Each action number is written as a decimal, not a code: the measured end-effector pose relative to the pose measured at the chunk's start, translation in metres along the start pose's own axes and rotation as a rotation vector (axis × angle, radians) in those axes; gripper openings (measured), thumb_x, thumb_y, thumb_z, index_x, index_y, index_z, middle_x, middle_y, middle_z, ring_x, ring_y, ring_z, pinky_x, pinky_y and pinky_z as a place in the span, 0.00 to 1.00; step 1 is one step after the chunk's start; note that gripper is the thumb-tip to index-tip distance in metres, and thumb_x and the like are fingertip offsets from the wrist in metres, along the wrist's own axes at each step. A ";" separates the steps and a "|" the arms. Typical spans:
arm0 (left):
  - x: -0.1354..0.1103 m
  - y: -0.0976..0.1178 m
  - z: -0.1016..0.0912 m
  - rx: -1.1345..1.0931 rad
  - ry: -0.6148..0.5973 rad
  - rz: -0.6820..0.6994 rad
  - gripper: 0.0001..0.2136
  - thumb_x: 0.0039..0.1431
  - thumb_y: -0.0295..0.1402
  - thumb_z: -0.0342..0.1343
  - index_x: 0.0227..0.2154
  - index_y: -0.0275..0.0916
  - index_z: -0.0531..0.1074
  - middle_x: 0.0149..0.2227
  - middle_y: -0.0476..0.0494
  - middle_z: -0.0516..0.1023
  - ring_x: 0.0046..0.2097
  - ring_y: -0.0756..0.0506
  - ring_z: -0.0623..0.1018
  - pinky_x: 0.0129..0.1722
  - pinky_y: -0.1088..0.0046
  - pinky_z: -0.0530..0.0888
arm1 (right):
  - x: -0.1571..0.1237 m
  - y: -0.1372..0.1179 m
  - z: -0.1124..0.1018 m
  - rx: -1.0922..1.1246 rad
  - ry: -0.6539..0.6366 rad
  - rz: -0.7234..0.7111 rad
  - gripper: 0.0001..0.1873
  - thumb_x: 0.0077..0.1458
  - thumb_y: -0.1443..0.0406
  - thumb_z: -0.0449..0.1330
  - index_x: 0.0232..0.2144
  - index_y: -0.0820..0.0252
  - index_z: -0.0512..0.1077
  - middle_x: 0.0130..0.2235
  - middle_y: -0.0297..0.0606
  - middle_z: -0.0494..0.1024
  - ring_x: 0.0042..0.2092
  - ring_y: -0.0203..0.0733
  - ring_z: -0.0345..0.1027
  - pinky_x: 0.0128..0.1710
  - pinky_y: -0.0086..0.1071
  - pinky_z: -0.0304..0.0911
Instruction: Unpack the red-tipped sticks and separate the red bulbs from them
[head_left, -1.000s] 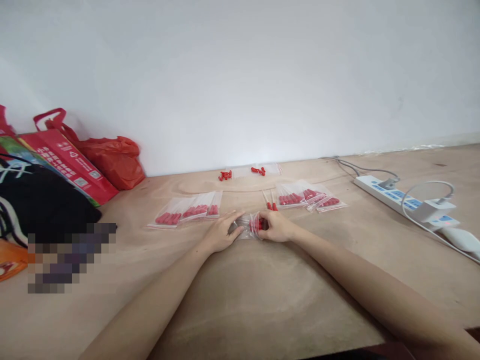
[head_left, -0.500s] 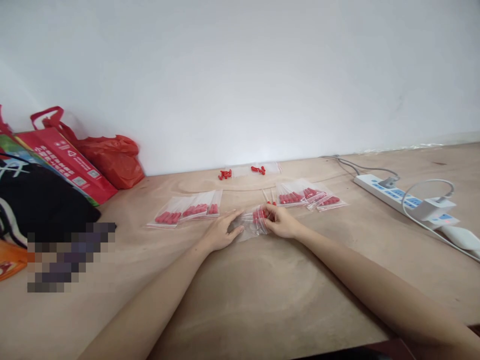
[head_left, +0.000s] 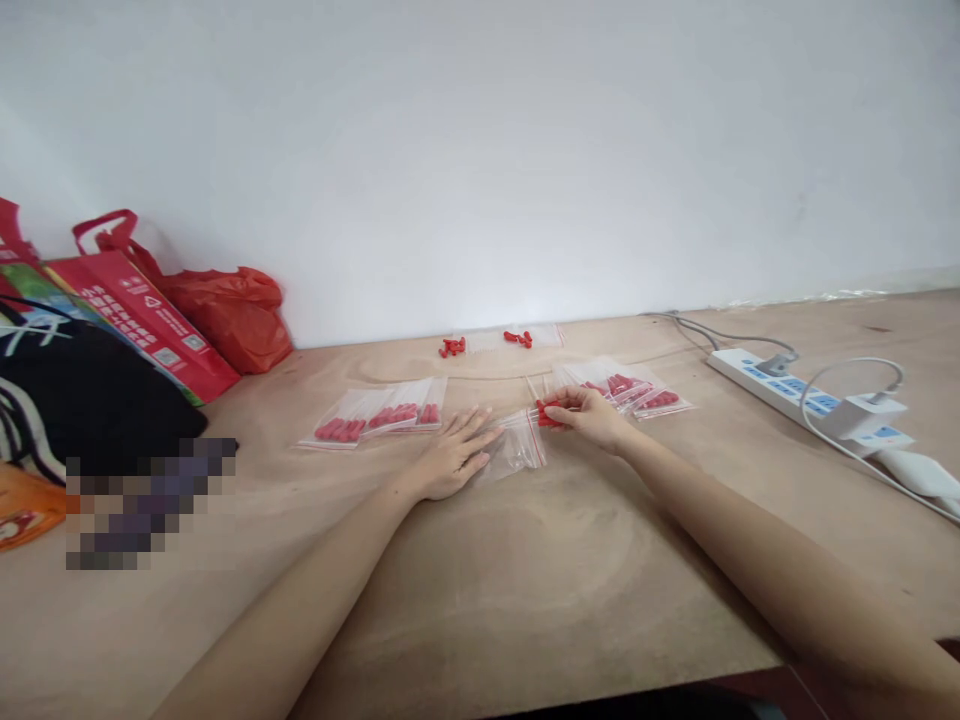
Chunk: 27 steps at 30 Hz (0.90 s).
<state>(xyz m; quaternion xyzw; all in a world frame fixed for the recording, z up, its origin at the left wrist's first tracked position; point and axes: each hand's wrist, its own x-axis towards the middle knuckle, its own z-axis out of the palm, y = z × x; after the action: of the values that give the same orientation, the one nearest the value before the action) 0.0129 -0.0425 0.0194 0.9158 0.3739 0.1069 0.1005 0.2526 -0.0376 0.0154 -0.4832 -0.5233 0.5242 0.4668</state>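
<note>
My left hand (head_left: 453,455) lies flat with fingers spread, its fingertips pressing the left part of a clear zip bag (head_left: 517,455) on the table. My right hand (head_left: 589,418) pinches the red handles of several thin-shafted tools (head_left: 546,412), which look like small screwdrivers. Their handles are outside the bag's red-striped mouth, while the shafts run left along the bag; how far they sit inside is hard to tell. Just behind the right hand, a couple of thin shafts (head_left: 537,386) stick up from the table. Filled bags (head_left: 391,412) lie left, others (head_left: 637,388) right.
Loose red-handled pieces (head_left: 452,347) and another clear bag (head_left: 487,341) lie near the wall. A white power strip (head_left: 765,385) with plugs and cables is at the right. At the left stand a red shopping bag (head_left: 142,310), a red plastic bag (head_left: 240,310) and a black bag (head_left: 97,400).
My right hand has moved right, bringing the red handles from within the bag to outside its mouth. My left hand has flattened and spread over the bag's left end.
</note>
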 end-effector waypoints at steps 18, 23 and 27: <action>-0.001 -0.003 -0.002 -0.002 -0.169 0.011 0.25 0.58 0.48 0.39 0.57 0.51 0.49 0.62 0.51 0.44 0.63 0.43 0.42 0.59 0.56 0.41 | 0.031 -0.006 -0.011 -0.599 0.322 -0.725 0.10 0.51 0.66 0.53 0.37 0.60 0.69 0.38 0.41 0.73 0.39 0.39 0.68 0.39 0.36 0.65; -0.002 -0.002 -0.006 -0.056 -0.142 0.022 0.25 0.54 0.47 0.47 0.55 0.50 0.55 0.61 0.49 0.48 0.62 0.41 0.46 0.59 0.55 0.43 | 0.035 0.012 0.008 -1.073 0.098 -0.904 0.17 0.53 0.73 0.47 0.42 0.62 0.69 0.42 0.46 0.71 0.43 0.41 0.64 0.42 0.36 0.63; 0.002 -0.005 -0.003 -0.207 0.023 -0.017 0.17 0.49 0.42 0.54 0.42 0.43 0.69 0.54 0.44 0.65 0.55 0.42 0.63 0.54 0.62 0.59 | 0.035 0.016 0.008 -1.287 -0.037 -0.946 0.20 0.53 0.75 0.46 0.45 0.59 0.69 0.42 0.44 0.70 0.43 0.41 0.61 0.43 0.35 0.61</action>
<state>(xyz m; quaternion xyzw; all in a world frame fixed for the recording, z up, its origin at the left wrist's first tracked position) 0.0107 -0.0374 0.0212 0.8960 0.3695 0.1548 0.1913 0.2417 -0.0040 -0.0018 -0.3757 -0.8803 -0.1267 0.2605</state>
